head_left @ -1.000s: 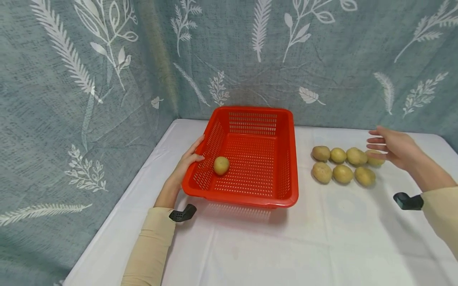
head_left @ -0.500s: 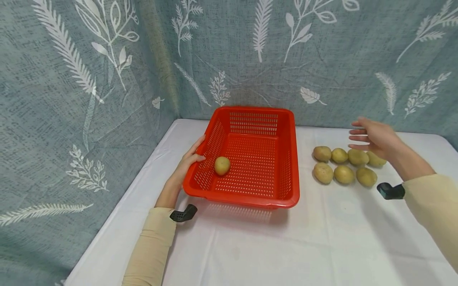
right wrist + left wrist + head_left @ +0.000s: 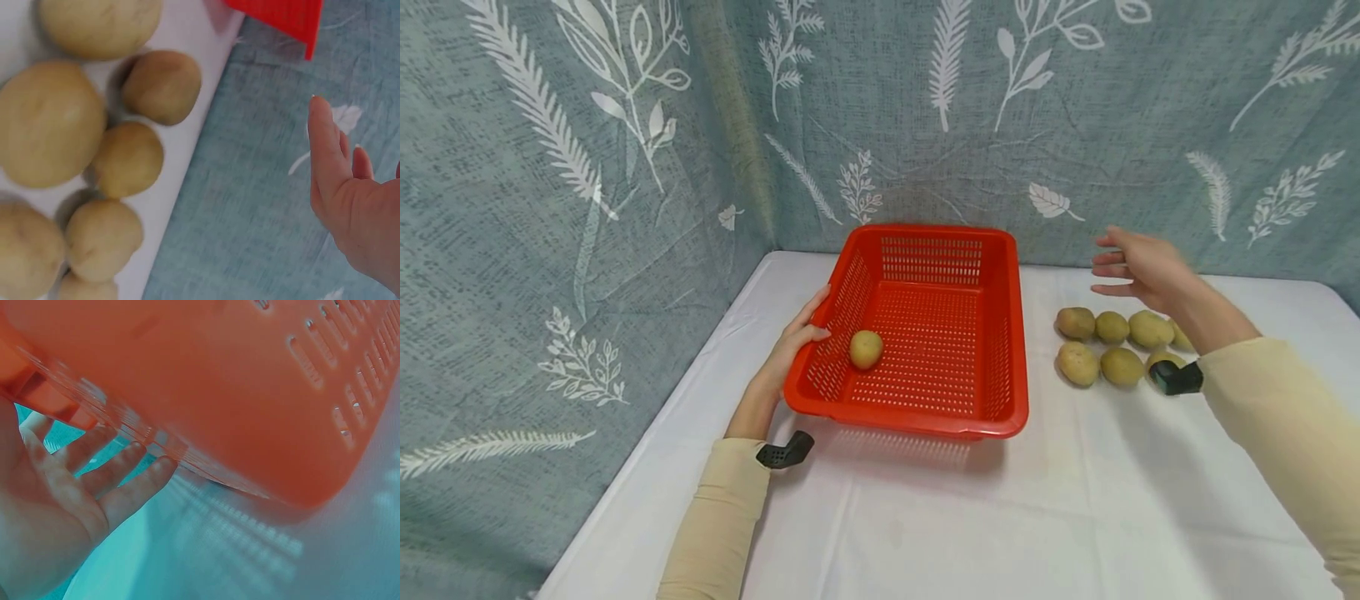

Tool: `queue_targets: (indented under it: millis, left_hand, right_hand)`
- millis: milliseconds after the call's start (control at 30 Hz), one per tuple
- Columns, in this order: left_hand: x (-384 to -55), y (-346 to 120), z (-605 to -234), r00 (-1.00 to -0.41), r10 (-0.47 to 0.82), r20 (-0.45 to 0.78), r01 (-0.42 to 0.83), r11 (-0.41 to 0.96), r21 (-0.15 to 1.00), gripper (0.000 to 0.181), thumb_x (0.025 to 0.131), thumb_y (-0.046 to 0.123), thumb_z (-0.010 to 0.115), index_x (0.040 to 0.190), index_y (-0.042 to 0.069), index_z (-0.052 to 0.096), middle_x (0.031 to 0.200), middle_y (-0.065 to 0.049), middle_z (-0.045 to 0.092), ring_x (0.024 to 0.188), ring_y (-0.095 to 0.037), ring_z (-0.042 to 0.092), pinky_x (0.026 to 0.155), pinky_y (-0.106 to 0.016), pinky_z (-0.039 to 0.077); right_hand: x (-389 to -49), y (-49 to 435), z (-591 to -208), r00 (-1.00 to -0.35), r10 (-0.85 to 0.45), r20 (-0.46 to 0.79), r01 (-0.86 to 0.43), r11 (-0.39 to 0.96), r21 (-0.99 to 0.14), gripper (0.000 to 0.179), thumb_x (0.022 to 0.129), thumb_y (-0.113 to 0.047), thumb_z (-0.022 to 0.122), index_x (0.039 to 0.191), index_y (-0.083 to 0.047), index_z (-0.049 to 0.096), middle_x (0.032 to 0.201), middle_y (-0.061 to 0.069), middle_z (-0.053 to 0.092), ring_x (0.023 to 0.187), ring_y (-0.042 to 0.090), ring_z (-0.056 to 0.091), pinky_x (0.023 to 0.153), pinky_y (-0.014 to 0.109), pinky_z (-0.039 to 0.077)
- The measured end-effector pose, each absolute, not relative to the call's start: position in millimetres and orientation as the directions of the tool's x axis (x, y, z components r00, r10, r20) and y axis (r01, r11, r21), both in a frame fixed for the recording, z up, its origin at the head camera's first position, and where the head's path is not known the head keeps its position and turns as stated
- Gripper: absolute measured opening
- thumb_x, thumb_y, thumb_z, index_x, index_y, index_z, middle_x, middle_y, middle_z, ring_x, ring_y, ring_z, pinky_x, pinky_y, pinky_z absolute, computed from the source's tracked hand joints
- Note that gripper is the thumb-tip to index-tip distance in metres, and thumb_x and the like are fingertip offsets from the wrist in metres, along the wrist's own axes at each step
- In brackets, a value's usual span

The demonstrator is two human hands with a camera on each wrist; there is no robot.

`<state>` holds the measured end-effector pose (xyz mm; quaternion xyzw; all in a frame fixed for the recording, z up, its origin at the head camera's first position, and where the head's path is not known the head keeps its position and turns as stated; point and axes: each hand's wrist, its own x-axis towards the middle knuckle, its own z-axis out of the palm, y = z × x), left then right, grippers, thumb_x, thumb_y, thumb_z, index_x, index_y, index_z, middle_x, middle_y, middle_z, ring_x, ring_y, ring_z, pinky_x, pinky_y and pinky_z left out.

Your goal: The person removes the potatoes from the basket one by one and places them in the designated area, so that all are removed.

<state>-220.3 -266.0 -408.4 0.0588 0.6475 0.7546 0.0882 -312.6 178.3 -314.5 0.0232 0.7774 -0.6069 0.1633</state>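
Note:
My left hand rests against the left side of a red plastic basket. In the left wrist view its fingers reach, loosely extended, to the basket's outer wall. One potato lies inside the basket, near its left wall. My right hand hangs in the air beyond the potatoes, holding nothing, its fingers apart and pointing left. Beneath and in front of it, several potatoes lie in two rows on the white cloth. The right forearm and wrist camera partly cover the rightmost ones.
A white cloth covers the table. Blue-green leaf-patterned curtains hang behind it and along its left side. Small dark cameras are worn at both wrists. The potatoes lie just right of the basket.
My right hand has moved left and slightly away from me, from the right end of the potatoes to beyond their middle. The left hand, basket and potatoes stay in place.

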Motion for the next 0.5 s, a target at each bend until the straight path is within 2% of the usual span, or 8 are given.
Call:
queue_targets:
  millis: [300, 500]
  left_hand:
    - [-220.7, -266.4, -409.1, -0.979, 0.204, -0.019, -0.050, -0.148, 0.988, 0.070, 0.089, 0.004, 0.036, 0.154, 0.022, 0.017, 0.154, -0.006, 0.019, 0.128, -0.026, 0.031, 0.090, -0.029, 0.041]
    - [-220.8, -267.2, -410.0, -0.978, 0.208, -0.018, -0.050, -0.150, 0.987, 0.070, 0.090, 0.004, 0.036, 0.154, 0.022, 0.016, 0.155, -0.005, 0.017, 0.130, -0.027, 0.028, 0.092, -0.031, 0.040]
  right_hand:
    - [-317.4, 149.1, -304.8, -0.937, -0.210, -0.280, 0.230, 0.235, -0.944, 0.070, 0.100, -0.047, 0.028, 0.152, -0.002, 0.015, 0.149, 0.025, 0.020, 0.130, 0.032, 0.033, 0.085, 0.032, 0.050]
    - [-318.1, 131.0, -299.7, -0.932, -0.238, -0.273, 0.216, 0.239, -0.947, 0.066, 0.101, -0.043, 0.028, 0.152, -0.002, 0.016, 0.150, 0.025, 0.020, 0.135, 0.035, 0.029, 0.089, 0.035, 0.048]
